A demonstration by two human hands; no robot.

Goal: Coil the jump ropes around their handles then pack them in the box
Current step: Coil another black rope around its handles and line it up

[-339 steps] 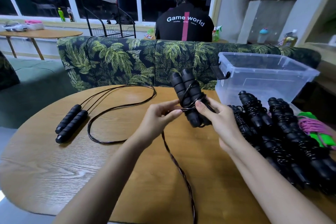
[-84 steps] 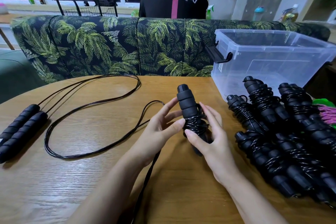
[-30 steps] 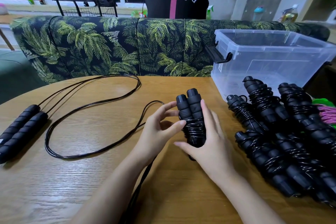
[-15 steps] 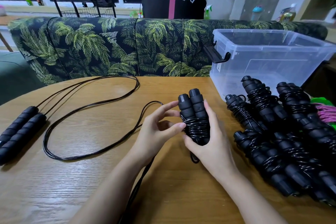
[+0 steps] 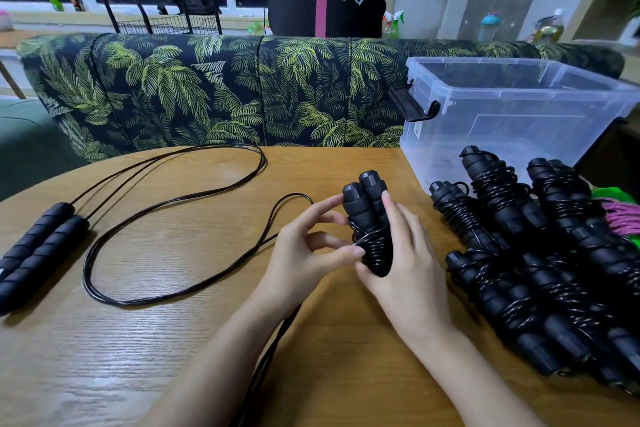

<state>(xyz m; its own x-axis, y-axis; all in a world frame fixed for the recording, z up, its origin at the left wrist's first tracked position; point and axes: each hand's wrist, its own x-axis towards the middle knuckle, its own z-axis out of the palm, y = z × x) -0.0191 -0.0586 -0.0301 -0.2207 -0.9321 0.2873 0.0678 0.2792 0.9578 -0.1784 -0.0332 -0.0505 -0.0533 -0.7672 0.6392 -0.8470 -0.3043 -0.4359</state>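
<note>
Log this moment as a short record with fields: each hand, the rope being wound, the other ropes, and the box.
right hand: grips paired handles
left hand: pinches cord at the coil
loose cord: trails left, partly unwound
uncoiled jump rope: table's left side
coiled ropes: piled at right, outside box
clear plastic box: open, appears empty

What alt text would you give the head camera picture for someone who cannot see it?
Two hands wind a black cord around a pair of handles at a wooden table: the right hand grips them, the left hand guides the cord. Coiled ropes are piled at right before a clear box; an uncoiled rope lies at left.
</note>
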